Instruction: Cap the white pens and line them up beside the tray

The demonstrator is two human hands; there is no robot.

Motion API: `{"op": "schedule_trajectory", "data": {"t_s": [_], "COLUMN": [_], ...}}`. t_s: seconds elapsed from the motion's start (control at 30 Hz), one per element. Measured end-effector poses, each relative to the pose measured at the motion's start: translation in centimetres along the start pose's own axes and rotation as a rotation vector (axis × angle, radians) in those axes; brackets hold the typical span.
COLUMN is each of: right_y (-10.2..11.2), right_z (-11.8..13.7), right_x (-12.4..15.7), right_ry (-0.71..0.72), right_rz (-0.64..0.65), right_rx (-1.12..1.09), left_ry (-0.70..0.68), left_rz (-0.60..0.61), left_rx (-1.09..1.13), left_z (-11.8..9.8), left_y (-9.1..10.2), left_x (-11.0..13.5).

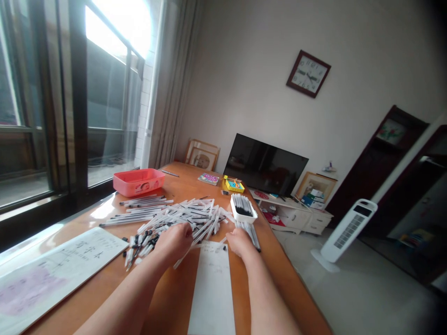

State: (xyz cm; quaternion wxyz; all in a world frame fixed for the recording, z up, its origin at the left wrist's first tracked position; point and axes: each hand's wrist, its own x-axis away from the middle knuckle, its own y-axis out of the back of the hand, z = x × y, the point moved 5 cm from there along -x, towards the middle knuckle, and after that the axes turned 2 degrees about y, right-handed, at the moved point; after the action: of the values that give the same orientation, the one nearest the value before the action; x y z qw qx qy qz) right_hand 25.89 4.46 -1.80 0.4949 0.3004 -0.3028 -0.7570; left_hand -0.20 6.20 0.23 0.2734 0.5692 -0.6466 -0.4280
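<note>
Head view: left hand (173, 240) curled into the pen pile (174, 218), right hand (238, 242) pinching pens by the white tray (243, 209); a nudge could roll loose ones off the bench (174, 298) edge.

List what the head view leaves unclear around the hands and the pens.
- Left hand: fingers curled down into the pen pile, so any grip is hidden.
- Right hand: fingertips hidden behind the knuckles.
- White tray: dark contents too small to identify.
- Paper sheet: writing too faint, bottom cut by the frame edge.
</note>
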Motion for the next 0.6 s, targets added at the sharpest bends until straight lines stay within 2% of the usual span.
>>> {"op": "schedule_trajectory", "data": {"t_s": [0.27, 0.43, 0.6], "right_y": [-1.8, -2.9, -4.0], "right_z": [1.2, 1.0, 1.1], "right_x": [0.1, 0.0, 0.2], "right_ry": [-0.090, -0.102, -0.152], "right_rz": [-0.037, 0.015, 0.070], "right_rx": [-0.083, -0.266, -0.501], "left_ry": [0.064, 0.075, 0.016], "left_rz": [-0.051, -0.054, -0.046], "left_rx": [0.054, 0.057, 0.058], "left_z": [1.5, 1.3, 0.8], "left_y": [0.4, 0.8, 0.5], "left_x": [-0.7, -0.6, -0.4]}}
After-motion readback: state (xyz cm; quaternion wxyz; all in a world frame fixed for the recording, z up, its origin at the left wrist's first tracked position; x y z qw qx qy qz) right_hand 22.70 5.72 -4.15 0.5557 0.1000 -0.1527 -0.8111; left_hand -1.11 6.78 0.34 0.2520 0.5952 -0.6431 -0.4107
